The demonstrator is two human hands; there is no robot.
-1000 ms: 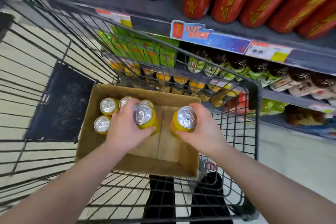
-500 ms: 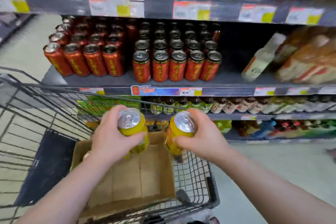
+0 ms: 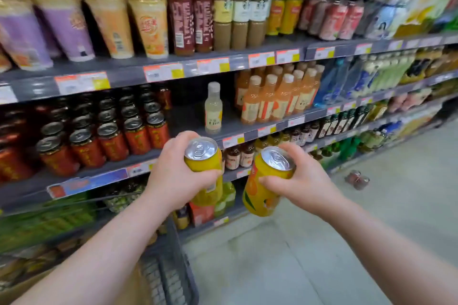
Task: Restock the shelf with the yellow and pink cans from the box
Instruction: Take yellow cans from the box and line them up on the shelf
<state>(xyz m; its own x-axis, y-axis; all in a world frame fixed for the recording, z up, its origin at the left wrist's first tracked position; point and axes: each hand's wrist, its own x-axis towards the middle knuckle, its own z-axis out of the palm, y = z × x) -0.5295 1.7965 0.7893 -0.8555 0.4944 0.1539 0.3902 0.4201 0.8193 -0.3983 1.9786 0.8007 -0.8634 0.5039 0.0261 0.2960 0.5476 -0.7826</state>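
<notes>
Head view, the only one. Each hand is wrapped around a yellow can, both held in the air in front of the grey metal shelf edge [image 3: 198,131] that carries a lone pale bottle [image 3: 213,108].

The left hand [image 3: 173,178] is closed around the left yellow can [image 3: 203,156], fingers curled over its glossy side, thumb side toward the camera. This can is a smooth cylinder with a bright silver lid and pull tab, held just below and in front of the lone pale bottle, nearly upright.

The right hand [image 3: 300,182] grips the right yellow can [image 3: 266,181], fingertips pressing its printed side. That can tilts, lid leaning to the right, bottom swung to the left. It hangs lower than the lone bottle and to its right, close beside the other can but not touching it.

Left of the lone bottle, on the same shelf, stand rows of red cans [image 3: 111,141] with dull metal tops. Right of it is a cluster of orange plastic bottles [image 3: 275,99] with cream caps. The shelf above holds tall tapered cups [image 3: 148,22] in film wrap. Paper price tags run along the shelf edges.

Well below the bottle, at the bottom of the frame, are the dark wire mesh of a cart [image 3: 171,277] and a brown cardboard box corner [image 3: 138,287]. The floor is smooth pale tile.
</notes>
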